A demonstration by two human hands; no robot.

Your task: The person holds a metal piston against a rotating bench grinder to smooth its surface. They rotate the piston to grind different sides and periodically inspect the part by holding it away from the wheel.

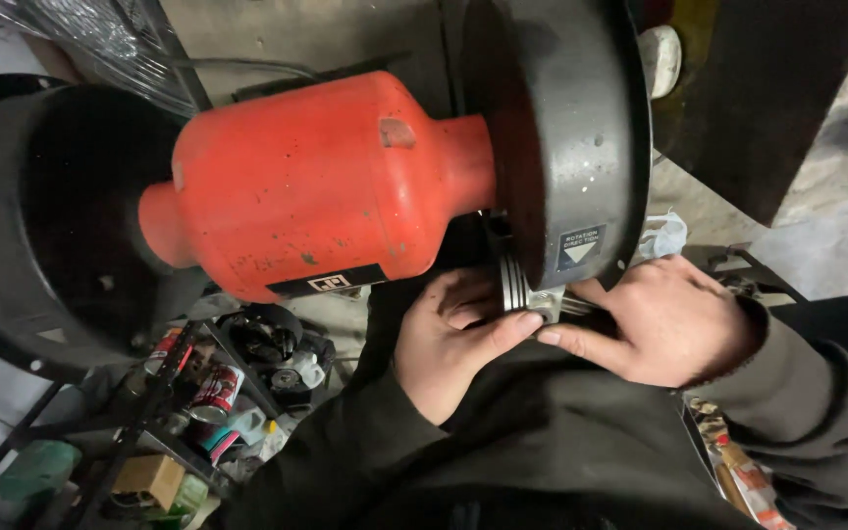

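- Piston [517, 285], a ribbed silver metal piece, sits under the lower edge of the right guard [571, 128], near the middle of the view, held between both hands
- Left hand [449, 339] grips the piston from the left, thumb stretched along its lower side, fingers curled narrow around it
- Right hand [655, 319] closes on the piston from the right, thumb tip meeting the left thumb just below the metal, fingers wrapped over the far side
- Both sleeves [561, 442] are dark and fill the near part of the view
- Right guard is a round black housing with a small arrow label on its rim; whether the piston touches a wheel inside cannot be told
- Grinder motor [316, 182] is a red, scuffed body lying across the middle, joining the right guard to a left guard [41, 216], a large dark open bowl at the far left
- Shelf [164, 432] below left is a dark wire frame crowded with cans, a cardboard box and small parts
- Floor [826, 211] at the far right is pale concrete
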